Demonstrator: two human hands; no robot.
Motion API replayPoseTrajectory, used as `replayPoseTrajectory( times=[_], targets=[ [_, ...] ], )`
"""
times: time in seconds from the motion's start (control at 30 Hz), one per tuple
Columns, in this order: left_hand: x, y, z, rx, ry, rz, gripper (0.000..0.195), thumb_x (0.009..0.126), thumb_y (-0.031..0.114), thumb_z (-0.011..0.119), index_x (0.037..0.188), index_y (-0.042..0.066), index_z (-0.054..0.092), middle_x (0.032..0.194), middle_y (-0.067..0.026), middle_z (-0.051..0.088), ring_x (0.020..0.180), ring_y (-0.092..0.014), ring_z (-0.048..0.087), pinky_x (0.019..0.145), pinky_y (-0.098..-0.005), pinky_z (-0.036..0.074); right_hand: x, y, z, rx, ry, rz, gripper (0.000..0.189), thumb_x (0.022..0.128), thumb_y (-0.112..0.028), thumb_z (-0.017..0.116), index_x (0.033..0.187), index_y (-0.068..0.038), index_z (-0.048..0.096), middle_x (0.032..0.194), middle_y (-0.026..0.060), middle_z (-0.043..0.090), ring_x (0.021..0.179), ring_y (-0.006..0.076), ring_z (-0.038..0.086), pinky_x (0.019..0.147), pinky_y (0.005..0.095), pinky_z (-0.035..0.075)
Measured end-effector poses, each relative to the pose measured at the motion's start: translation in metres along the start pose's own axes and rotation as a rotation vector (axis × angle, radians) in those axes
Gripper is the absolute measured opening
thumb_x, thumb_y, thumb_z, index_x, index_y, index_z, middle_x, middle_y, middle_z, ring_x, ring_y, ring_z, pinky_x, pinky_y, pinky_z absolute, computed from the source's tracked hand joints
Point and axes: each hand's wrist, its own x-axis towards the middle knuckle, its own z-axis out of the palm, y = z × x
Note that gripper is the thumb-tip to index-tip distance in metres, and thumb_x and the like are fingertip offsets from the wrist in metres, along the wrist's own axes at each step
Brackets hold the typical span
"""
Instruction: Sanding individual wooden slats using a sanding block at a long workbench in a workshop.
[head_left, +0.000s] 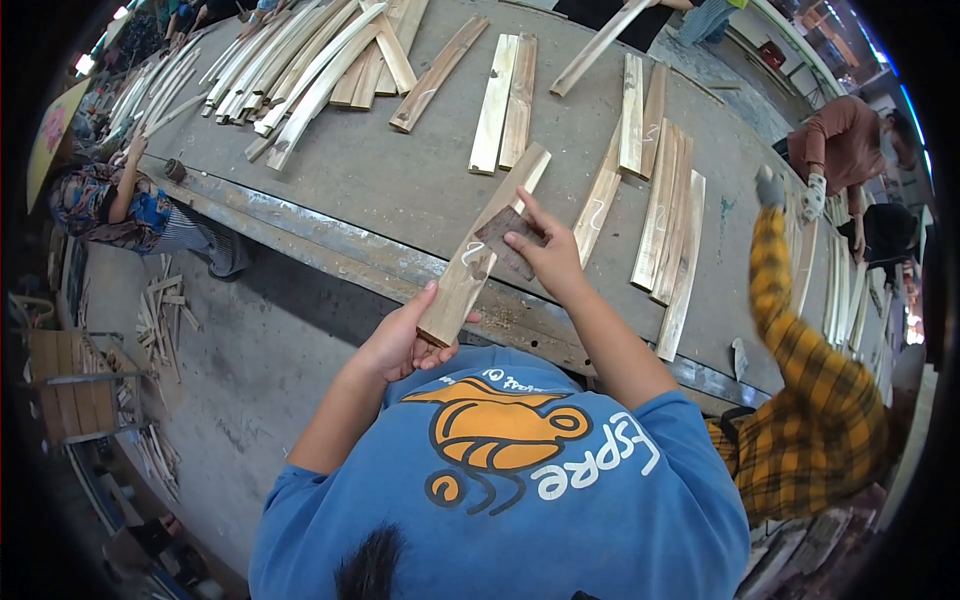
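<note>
My left hand (405, 336) grips the near end of a wooden board (452, 291), thumb on its upper face and fingers beneath. The board slants up and away over the table edge and bears a white chalk-like mark near its middle. In my right hand (553, 253) is a flat, dark brown rectangular piece (504, 231), possibly sandpaper or a thin block. It lies against or just over the board's right edge; contact is hard to tell. My right index finger points out past it along the board.
A large grey worktable (420, 191) carries wooden slats (491, 105) ahead, marked boards (651, 210) to the right and a slat pile (292, 67) at far left. A person in a checked shirt (810, 420) works close on my right. Scrap wood (161, 315) lies on the floor.
</note>
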Motion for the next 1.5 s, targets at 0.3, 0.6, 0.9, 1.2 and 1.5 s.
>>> replayPoseTrajectory(
  times=[0.3,0.6,0.9,1.2,1.5],
  targets=[
    [-0.001,0.005,-0.002,0.082,-0.039,0.019,0.078,0.104,0.060,0.018,0.124,-0.003,0.059,0.060,-0.0030,0.056,0.041,-0.003,0.042,0.037,-0.0162,0.034,-0.002,-0.004,0.003,0.102,-0.125,0.120,0.071,0.085,-0.003,0.075,0.148,-0.020,0.047,0.111,0.0064,0.065,0.103,0.0128,0.059,0.095,0.0290,0.047],
    [-0.002,0.008,-0.002,0.063,-0.025,0.001,0.079,0.103,0.060,0.018,0.124,-0.004,0.059,0.059,-0.0036,0.056,0.042,-0.004,0.043,0.037,-0.0167,0.035,-0.004,-0.002,0.000,-0.033,-0.167,0.026,0.072,0.086,-0.006,0.075,0.149,-0.024,0.047,0.104,0.0026,0.064,0.097,0.0110,0.057,0.094,0.0276,0.046],
    [-0.003,0.010,0.000,0.068,-0.007,0.019,0.079,0.104,0.059,0.017,0.124,-0.005,0.058,0.059,-0.0046,0.056,0.040,-0.004,0.041,0.036,-0.0172,0.032,0.003,0.007,-0.009,-0.078,-0.333,-0.074,0.070,0.085,-0.010,0.076,0.148,-0.023,0.048,0.111,0.0019,0.066,0.104,0.0095,0.056,0.095,0.0277,0.045],
    [-0.002,0.007,0.001,0.003,-0.053,0.022,0.079,0.104,0.059,0.016,0.125,-0.005,0.057,0.059,-0.0061,0.057,0.040,-0.004,0.039,0.036,-0.0177,0.030,-0.011,0.000,0.000,0.082,-0.216,0.024,0.069,0.085,-0.009,0.076,0.147,-0.019,0.049,0.112,0.0047,0.066,0.106,0.0114,0.057,0.098,0.0281,0.044],
    [0.000,0.003,-0.005,0.110,0.076,0.077,0.075,0.104,0.059,0.019,0.121,-0.002,0.059,0.061,-0.0080,0.060,0.040,-0.006,0.042,0.037,-0.0172,0.032,-0.005,0.015,-0.011,0.107,0.167,0.042,0.057,0.093,0.003,0.056,0.146,-0.016,0.049,0.131,0.0119,0.064,0.114,0.0172,0.060,0.104,0.0326,0.044]
  ],
)
